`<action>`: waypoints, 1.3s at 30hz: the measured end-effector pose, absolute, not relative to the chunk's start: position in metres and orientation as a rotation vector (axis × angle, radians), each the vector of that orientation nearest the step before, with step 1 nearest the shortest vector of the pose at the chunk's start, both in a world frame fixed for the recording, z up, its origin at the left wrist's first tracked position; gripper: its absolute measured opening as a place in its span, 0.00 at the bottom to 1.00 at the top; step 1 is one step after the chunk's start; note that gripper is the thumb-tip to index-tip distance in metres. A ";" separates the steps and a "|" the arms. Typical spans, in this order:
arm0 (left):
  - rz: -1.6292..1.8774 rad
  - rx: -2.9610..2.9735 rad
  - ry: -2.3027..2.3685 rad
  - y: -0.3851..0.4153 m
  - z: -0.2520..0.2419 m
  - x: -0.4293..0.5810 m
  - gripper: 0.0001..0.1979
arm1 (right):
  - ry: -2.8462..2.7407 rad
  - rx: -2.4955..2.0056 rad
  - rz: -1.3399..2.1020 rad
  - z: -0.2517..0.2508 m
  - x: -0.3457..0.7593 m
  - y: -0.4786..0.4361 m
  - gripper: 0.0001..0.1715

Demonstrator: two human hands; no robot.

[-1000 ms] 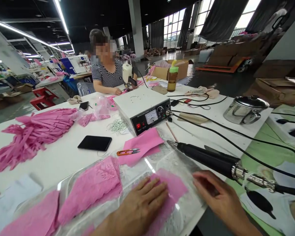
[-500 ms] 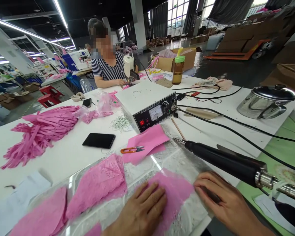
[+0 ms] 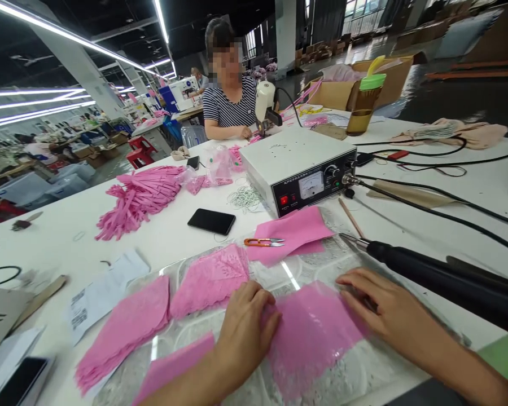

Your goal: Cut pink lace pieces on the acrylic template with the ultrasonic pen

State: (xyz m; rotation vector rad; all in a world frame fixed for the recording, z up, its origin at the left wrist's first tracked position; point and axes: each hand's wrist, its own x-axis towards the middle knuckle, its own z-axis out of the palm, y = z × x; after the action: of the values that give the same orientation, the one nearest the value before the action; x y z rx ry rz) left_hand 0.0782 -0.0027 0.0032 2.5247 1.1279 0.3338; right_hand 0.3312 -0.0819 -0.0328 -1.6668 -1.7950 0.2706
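A thin pink lace fabric piece (image 3: 313,332) lies on the clear plastic sheet in front of me. My left hand (image 3: 248,332) is closed at its left edge, thumb and forefinger bent around the fabric. At the upper right edge, my right hand (image 3: 381,307) pinches the piece with thumb and fingers; the exact grip is partly hidden. Just above my right hand is a black-handled pen-shaped tool (image 3: 427,268), its metal tip pointing left. Orange thread snips (image 3: 265,242) rest on a folded pink cloth (image 3: 296,231) beyond the piece.
Stacks of pink lace pieces (image 3: 211,279) and plain pink pieces (image 3: 127,330) lie to the left. Behind stand a control box (image 3: 300,152) with a dial, a phone (image 3: 211,221) and a pile of pink strips (image 3: 144,194). A co-worker (image 3: 228,107) sits across the table.
My view has swung left. My left hand has gone from lying flat on the lace to curling at its left edge. My right hand has moved onto the upper right edge.
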 end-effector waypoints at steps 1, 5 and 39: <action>0.317 2.511 1.147 -0.003 0.002 0.077 0.04 | -1.837 -1.658 0.274 -0.032 0.330 -0.074 0.10; 0.297 2.480 1.214 -0.001 -0.004 0.078 0.07 | -1.935 -1.669 0.303 -0.032 0.327 -0.053 0.10; 0.396 3.080 0.323 -0.015 -0.034 0.027 0.18 | -1.982 -1.428 0.283 -0.035 0.349 -0.101 0.11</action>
State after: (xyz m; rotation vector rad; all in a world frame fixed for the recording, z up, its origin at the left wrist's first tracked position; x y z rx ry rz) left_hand 0.0273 -0.0154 -0.0338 3.0802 0.3231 0.3958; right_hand 0.3491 -0.1012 -0.0354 -1.4278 -1.9820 0.2828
